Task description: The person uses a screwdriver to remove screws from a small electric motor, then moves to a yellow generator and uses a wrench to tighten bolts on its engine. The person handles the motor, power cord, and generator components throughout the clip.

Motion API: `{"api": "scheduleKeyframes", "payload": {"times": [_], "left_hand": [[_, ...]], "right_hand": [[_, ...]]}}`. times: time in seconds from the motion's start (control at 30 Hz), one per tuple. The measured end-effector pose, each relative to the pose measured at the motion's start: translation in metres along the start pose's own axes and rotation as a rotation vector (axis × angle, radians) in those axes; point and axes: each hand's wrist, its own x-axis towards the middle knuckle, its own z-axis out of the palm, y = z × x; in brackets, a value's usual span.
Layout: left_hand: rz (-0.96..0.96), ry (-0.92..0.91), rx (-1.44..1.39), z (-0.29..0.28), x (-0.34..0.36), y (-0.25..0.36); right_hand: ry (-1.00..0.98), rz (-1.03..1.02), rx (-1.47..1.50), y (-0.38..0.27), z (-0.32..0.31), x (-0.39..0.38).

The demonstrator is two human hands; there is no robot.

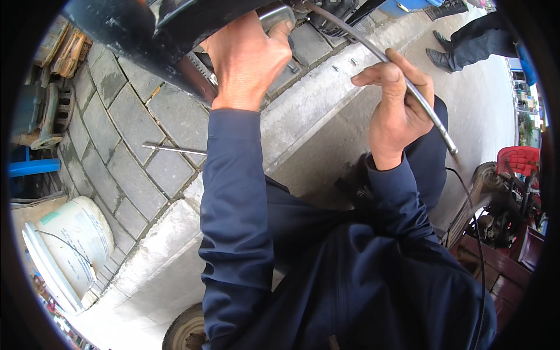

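Observation:
Under a black tubular frame at the top, my left hand is bent closed at a silver metal part. The thumb lies against this part, while the other fingers are mostly hidden. My right hand holds a long, slightly curved metal rod, which slants from the machinery at top centre down to the right. Its lower end is free, past my wrist. On the grey paving left of my left forearm lies a thin metal tool, partly hidden by my sleeve.
A pale kerb runs diagonally beneath my arms, with small bolts on it. At lower left, a white bucket lies tipped over. A person's legs show at upper right. Below them stands a vehicle with a red crate.

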Motion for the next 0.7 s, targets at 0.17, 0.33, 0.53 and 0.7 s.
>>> {"api": "scheduleKeyframes", "payload": {"times": [0.17, 0.33, 0.53, 0.7], "left_hand": [[0.038, 0.036, -0.023, 0.0022, 0.0003, -0.0007], [-0.016, 0.003, -0.021, 0.0041, 0.0008, -0.0012], [0.015, 0.040, -0.026, 0.0031, 0.0011, -0.0005], [0.021, 0.049, -0.049, 0.0016, 0.0010, 0.0008]], "right_hand": [[0.049, 0.078, -0.095, 0.0008, -0.0063, 0.0072], [-0.022, 0.027, -0.057, -0.0039, -0.0042, 0.0043], [-0.009, 0.006, -0.068, -0.0002, -0.0044, 0.0062], [0.018, 0.142, -0.067, -0.0042, -0.0050, 0.0072]]}}
